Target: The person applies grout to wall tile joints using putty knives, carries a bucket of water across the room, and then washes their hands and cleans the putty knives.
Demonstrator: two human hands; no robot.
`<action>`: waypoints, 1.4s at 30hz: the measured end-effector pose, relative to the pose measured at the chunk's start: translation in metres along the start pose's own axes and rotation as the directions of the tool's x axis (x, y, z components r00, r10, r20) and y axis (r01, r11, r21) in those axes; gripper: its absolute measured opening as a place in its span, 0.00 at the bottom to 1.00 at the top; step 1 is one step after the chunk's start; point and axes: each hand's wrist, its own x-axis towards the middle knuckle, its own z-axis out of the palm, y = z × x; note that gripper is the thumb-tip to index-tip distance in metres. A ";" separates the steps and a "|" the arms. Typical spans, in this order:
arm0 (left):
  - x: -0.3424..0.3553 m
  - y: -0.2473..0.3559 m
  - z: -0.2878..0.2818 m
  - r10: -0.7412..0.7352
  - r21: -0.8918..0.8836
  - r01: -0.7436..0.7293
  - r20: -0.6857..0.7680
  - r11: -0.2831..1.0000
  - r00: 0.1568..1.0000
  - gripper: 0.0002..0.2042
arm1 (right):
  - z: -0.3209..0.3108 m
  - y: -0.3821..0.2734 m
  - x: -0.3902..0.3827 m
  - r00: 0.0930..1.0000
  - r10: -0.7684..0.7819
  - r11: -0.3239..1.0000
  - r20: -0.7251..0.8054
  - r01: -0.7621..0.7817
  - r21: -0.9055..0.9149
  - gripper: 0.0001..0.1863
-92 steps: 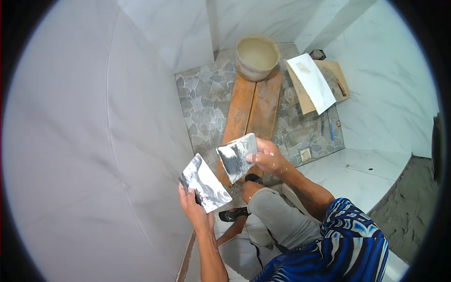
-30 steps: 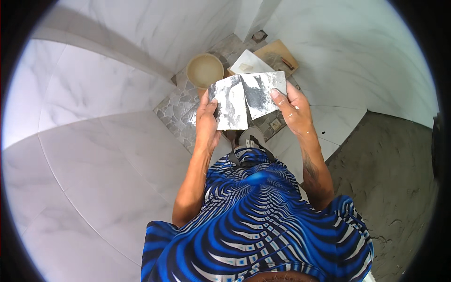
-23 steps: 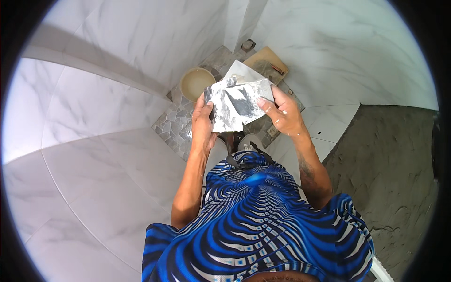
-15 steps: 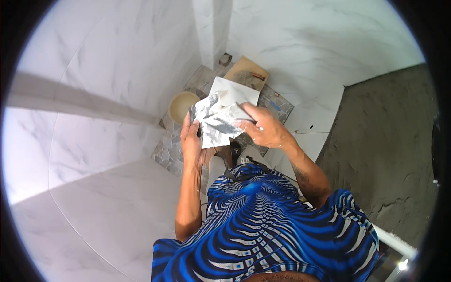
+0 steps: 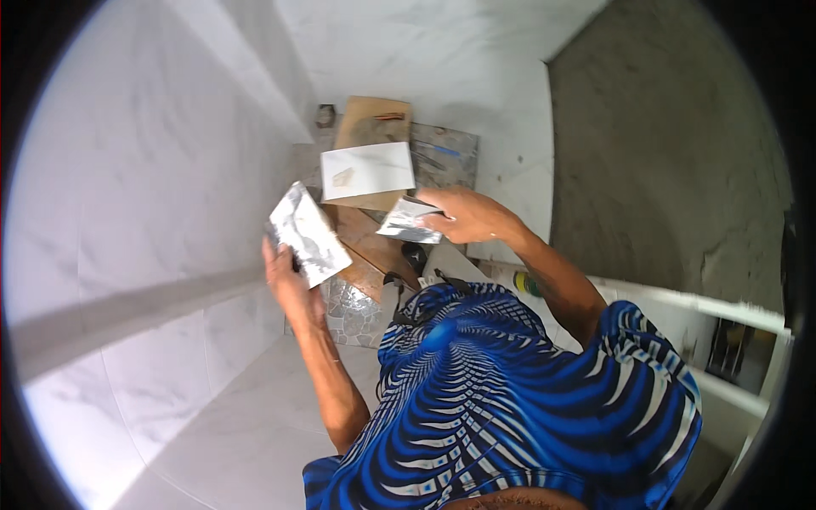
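Observation:
My left hand (image 5: 289, 276), on the left beside the marbled wall, grips the edge of a wide silver scraper blade (image 5: 310, 238). The blade is flat, shiny and tilted, and my fingers partly hide behind it. In the middle, my right hand (image 5: 463, 214) pinches a smaller silver scraper blade (image 5: 410, 221) between thumb and fingers. No handle shows on either one. The two blades are apart. Just beyond the smaller blade lies a white tile piece (image 5: 370, 174) with a beige smear on its left part.
A tan board (image 5: 361, 119) carrying a reddish-brown object (image 5: 389, 116) lies at the back. To its right is a thin blue stick (image 5: 446, 151). Brown boards (image 5: 365, 246) lie below my hands. Grey mortar (image 5: 654, 161) covers the right side, above a white ledge (image 5: 688, 299).
My hands have moved apart, the left one to the left, each with its own silver blade. The view has turned, and the cream bucket no longer shows.

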 end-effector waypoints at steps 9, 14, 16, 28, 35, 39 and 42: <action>0.025 -0.055 0.068 -0.148 0.095 0.139 0.096 0.986 0.984 0.23 | -0.014 0.095 -0.024 0.933 0.346 0.894 -0.101 -0.295 0.338 0.20; 0.037 -0.070 0.081 -0.207 0.091 0.196 0.126 0.976 0.970 0.23 | 0.000 0.128 -0.027 0.902 0.387 0.830 -0.191 -0.251 0.497 0.19; 0.025 -0.080 0.084 -0.212 0.093 0.199 0.165 0.976 0.963 0.23 | 0.007 0.136 -0.043 0.885 0.426 0.801 -0.187 -0.272 0.534 0.19; 0.015 -0.092 0.119 -0.223 0.157 0.202 0.132 0.967 0.966 0.23 | -0.011 0.168 -0.051 0.842 0.519 0.738 -0.150 -0.352 0.577 0.21; 0.039 -0.100 0.139 -0.242 0.139 0.226 0.110 0.964 0.964 0.23 | -0.032 0.189 -0.026 0.843 0.527 0.716 -0.107 -0.372 0.591 0.19; 0.051 -0.112 0.143 -0.257 0.134 0.241 0.117 0.961 0.959 0.23 | -0.029 0.207 -0.021 0.835 0.542 0.673 -0.100 -0.359 0.647 0.20; 0.067 -0.124 0.143 -0.266 0.130 0.250 0.121 0.959 0.956 0.23 | -0.026 0.218 -0.012 0.816 0.570 0.601 -0.092 -0.338 0.724 0.19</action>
